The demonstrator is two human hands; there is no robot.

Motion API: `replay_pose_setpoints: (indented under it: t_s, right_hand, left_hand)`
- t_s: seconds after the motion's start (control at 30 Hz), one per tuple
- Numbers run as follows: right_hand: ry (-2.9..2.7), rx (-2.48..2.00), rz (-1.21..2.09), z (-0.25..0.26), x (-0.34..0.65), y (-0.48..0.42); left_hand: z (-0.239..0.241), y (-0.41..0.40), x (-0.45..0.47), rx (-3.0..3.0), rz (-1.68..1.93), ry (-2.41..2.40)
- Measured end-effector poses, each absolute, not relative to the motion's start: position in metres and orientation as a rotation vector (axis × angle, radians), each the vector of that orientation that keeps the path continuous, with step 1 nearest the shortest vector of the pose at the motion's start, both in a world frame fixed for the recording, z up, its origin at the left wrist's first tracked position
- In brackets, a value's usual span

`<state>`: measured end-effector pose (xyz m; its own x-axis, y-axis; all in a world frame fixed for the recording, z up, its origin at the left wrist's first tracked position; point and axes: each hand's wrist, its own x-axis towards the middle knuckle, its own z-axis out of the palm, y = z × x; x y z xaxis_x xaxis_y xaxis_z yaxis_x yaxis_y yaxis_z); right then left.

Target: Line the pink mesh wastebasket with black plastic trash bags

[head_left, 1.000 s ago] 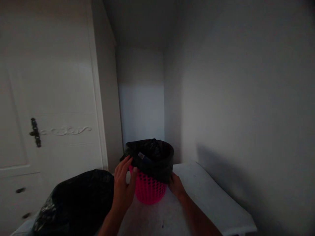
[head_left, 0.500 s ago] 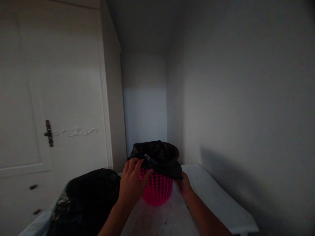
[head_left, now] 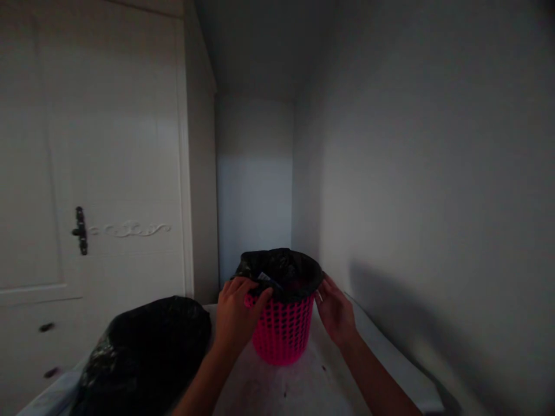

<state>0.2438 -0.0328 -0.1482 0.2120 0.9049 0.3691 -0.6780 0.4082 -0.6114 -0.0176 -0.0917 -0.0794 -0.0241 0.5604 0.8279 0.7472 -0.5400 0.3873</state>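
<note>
A pink perforated plastic basket (head_left: 282,338) stands upright on a white table (head_left: 303,396). Its mouth is lined with a black bin bag (head_left: 281,260), whose edge is folded down over the rim. Inside the opening a small pale label or strip shows, too dim to name. My left hand (head_left: 237,312) is closed on the bag at the rim's near left side, thumb in front. At the right of the rim, my right hand (head_left: 336,312) pinches the bag's edge, with its fingertips partly hidden behind the basket.
A larger black plastic bag (head_left: 160,352) bulges on the table at the left, close to my left forearm. Behind it rises a white wardrobe (head_left: 130,138) with a dark handle (head_left: 80,231). A grey wall (head_left: 411,173) borders the table's right side.
My right hand has moved up from below the bag's hanging edge to the rim. The bag's right side, which drooped low, now sits higher and closer round the rim. My left hand stays at the rim.
</note>
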Motion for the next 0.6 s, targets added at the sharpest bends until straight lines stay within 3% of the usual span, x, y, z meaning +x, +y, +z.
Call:
replay_pose_setpoints:
  t_s: [0.33, 0.6]
  right_hand:
    - [-1.155, -0.684, 0.704, -0.127, 0.234, -0.053]
    - [-1.134, -0.756, 0.646, -0.132, 0.236, -0.044]
  left_hand:
    - [-0.055, -0.093, -0.008, -1.942, -1.368, -1.643]
    - [-0.048, -0.089, 0.001, -1.908, -1.340, -1.734]
